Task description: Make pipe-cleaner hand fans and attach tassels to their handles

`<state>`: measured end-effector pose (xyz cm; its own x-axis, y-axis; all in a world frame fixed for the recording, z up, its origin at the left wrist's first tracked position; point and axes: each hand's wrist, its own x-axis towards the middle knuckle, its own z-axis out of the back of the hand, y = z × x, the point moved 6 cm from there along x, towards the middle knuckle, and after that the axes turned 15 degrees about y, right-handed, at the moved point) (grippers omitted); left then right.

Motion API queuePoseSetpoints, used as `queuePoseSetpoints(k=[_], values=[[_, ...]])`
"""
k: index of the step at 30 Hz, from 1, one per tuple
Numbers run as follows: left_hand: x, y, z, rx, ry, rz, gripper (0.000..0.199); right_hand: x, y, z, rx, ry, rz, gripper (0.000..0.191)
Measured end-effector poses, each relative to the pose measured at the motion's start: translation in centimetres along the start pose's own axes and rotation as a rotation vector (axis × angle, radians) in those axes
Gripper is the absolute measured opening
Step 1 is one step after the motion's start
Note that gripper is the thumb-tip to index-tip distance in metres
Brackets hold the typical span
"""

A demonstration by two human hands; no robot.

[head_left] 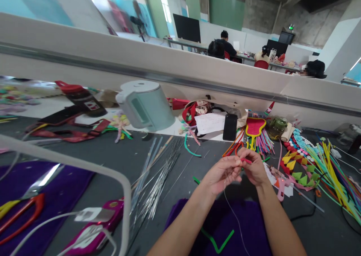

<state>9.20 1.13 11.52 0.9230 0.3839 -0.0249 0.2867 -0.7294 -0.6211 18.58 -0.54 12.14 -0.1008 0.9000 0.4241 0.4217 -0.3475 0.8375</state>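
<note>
My left hand (225, 173) and my right hand (254, 169) meet over the dark table. Both have their fingers pinched on a short red fuzzy piece (246, 160), which shows between the fingertips. A thin pale wire (236, 216) hangs from my left hand down over a purple cloth (239, 211). On that cloth, below my forearms, lies a bent green pipe cleaner (218, 248). Just behind my hands is a red fan-shaped piece with a yellow edge (255, 128).
Thin metal wires (158, 190) lie left of my hands. Farther back stand a pale green kettle (149, 105) and a black phone (230, 127). Scissors (36, 201) rest at far left. A pink glue gun (281, 186) and colourful pipe cleaners (335, 177) are at right.
</note>
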Motion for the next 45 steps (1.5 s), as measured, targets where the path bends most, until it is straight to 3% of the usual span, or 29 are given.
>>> queuePoseSetpoints(k=[6, 14, 23, 34, 41, 45], values=[[0.0, 0.4, -0.4, -0.064, 0.056, 0.038, 0.010, 0.2, 0.1, 0.6, -0.075, 0.022, -0.040, 0.028], [0.0, 0.4, -0.6, -0.077, 0.082, 0.042, 0.009, 0.4, 1.0, 1.0, -0.115, 0.084, -0.084, 0.021], [0.2, 0.9, -1.3, -0.150, 0.177, 0.101, 0.011, 0.6, 1.3, 1.3, -0.117, 0.116, -0.026, 0.015], [0.4, 0.7, -1.0, -0.048, 0.067, 0.029, 0.015, -0.2, 1.0, 0.4, -0.162, -0.087, 0.040, 0.033], [0.2, 0.0, -1.5, 0.077, -0.026, -0.018, 0.024, -0.5, 1.5, -0.8, -0.148, -0.167, 0.097, 0.030], [0.0, -0.5, -1.1, 0.149, -0.094, -0.058, 0.028, -0.6, 1.6, -0.8, -0.118, -0.171, 0.032, 0.024]])
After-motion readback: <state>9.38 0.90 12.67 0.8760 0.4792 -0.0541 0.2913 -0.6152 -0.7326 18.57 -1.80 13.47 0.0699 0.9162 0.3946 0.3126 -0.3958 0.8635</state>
